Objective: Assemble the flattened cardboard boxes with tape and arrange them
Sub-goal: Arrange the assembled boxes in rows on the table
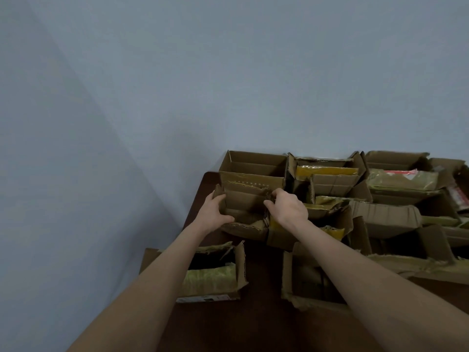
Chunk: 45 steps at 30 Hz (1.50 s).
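Forearms [152, 278] extended, a small brown cardboard box [243, 203] is gripped by left hand [215, 212] and right hand [289, 207]; torn walls may be crushed by oversqueezing

Hidden behind the walls of the box [243, 200]: fingertips of left hand [215, 212] and right hand [288, 207]. Cropped at right edge: outer boxes [449, 166]. Unreadable, too small: label [203, 298].

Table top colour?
Dark brown. The table shows best in the head view, in the bare strip between the near boxes.
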Motion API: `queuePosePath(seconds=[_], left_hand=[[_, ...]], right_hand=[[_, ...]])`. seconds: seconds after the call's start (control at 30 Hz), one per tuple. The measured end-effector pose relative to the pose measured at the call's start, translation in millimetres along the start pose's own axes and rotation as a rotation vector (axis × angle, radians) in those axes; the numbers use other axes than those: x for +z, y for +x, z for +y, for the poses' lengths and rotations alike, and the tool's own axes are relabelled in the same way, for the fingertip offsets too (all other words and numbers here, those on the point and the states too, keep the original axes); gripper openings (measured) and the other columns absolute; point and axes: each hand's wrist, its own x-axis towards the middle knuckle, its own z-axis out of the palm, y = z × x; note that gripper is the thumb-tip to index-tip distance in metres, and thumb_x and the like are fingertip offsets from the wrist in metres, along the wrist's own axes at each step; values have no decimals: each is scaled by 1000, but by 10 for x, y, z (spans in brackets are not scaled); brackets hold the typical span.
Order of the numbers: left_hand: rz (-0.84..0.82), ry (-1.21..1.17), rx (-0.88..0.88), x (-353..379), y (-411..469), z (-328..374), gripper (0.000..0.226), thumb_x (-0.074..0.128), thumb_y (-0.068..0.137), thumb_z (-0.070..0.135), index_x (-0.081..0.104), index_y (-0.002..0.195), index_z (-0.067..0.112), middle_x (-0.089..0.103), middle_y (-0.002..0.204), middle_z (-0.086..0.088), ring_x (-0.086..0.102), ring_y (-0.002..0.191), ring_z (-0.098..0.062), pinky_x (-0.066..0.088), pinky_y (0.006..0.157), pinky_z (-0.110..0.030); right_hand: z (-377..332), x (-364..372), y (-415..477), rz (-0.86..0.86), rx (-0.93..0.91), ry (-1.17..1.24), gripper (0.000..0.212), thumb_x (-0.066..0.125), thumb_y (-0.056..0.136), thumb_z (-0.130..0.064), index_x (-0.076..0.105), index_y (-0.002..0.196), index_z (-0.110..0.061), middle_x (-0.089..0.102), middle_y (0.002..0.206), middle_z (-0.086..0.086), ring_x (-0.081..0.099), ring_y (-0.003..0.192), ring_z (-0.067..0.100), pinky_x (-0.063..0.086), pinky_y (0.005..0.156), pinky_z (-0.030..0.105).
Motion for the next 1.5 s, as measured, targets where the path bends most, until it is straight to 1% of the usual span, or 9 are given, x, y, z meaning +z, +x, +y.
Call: queuePosePath(seconds=[0.2,0.37,0.5,0.67,0.8,0.93,1.2,1.4,1.5], left_hand=[[134,47,23,-283,-209,-65,62,67,87,33,40,142,28,21,155,-10,27,141,-29,30,113,-47],[383,97,125,-573,-829,-284,44,67,86,24,55,128,19,45,134,-5,52,118,-22,45,98,-36],[501,158,-49,-485,-1379,-642,70,72,82,34,40,141,16,42,139,-7,46,125,-23,41,99,-35],[382,20,-325,-379,-1550,-1015,108,79,71,45,13,152,18,26,152,-10,37,134,-28,42,103,-45],[288,193,-211,-393,-1456,-1005,80,76,74,47,39,143,29,46,139,0,55,117,-22,50,92,-41],[210,-94,-139,-495,-1370,-884,25,71,82,34,71,102,18,69,88,6,65,82,-12,55,80,-35],[143,-198,-4,-700,-1194,-415,18,71,84,30,67,96,17,66,85,0,63,85,-19,46,69,-23],[709,254,424,-604,-1307,-160,37,74,80,29,58,110,16,52,103,7,49,94,-3,38,75,-13],[340,489,474,-486,-1438,-180,60,73,74,48,51,125,23,53,115,8,52,108,-10,43,85,-17]], right_hand=[[-217,-53,-235,158,-168,119,44,55,94,-39,46,135,-24,53,129,2,60,103,18,51,77,30],[-366,128,-678,-134,-274,115,67,65,84,-50,39,140,-23,55,127,1,56,113,19,51,90,37],[-357,370,-930,-323,-155,70,84,65,86,-46,20,149,-14,52,134,11,57,113,27,54,84,39],[-323,497,-1058,-308,-49,159,44,54,94,-9,45,137,-13,57,127,10,60,101,22,54,78,31],[-235,376,-1091,-289,-142,303,42,50,94,-4,52,132,-23,57,125,4,55,103,17,53,81,31],[-154,198,-1100,-255,-93,440,40,52,95,-9,50,132,-24,56,124,3,54,108,20,52,87,37],[-45,32,-1070,-205,78,622,32,58,95,-23,59,124,-9,66,103,5,63,95,22,52,90,40],[-68,43,-1042,-89,137,633,34,57,95,-21,59,125,-5,65,106,9,62,95,23,52,83,38],[-66,15,-1044,-69,145,656,40,56,96,-22,54,133,-8,63,117,10,61,104,24,51,93,44]])
